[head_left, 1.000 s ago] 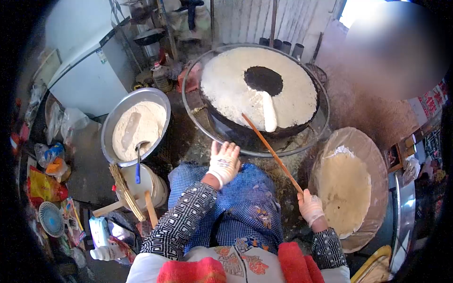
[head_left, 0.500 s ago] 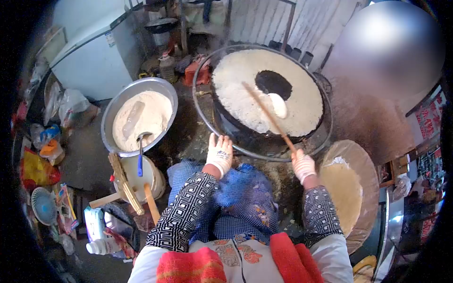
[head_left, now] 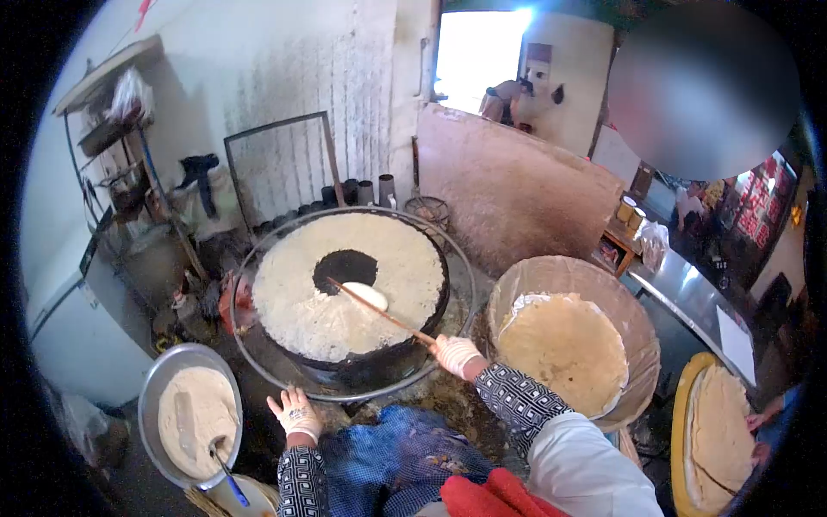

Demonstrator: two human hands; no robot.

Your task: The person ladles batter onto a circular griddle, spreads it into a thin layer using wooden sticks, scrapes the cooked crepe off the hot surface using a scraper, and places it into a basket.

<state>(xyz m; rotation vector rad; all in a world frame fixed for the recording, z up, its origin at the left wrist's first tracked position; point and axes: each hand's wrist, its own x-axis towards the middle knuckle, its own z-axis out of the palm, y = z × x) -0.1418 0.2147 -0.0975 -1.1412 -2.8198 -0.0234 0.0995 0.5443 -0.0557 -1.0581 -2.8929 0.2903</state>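
We're gripping the stick point(head_left: 394, 322) in our right hand point(head_left: 457, 354), fingers closed round its near end. The white lump point(head_left: 376, 295) is lying on the griddle point(head_left: 346, 264), beside its bare dark centre, with batter point(head_left: 289, 297) spreading round; the stick is passing across the lump, contact unclear. We're keeping our left hand point(head_left: 296, 415) empty, fingers spread, by the ring point(head_left: 468, 319); can't tell if touching. The bowl point(head_left: 152, 405) is standing left, the basket point(head_left: 639, 340) right.

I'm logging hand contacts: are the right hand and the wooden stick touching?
Touching: the head view shows the gloved right hand closed around the near end of the wooden stick.
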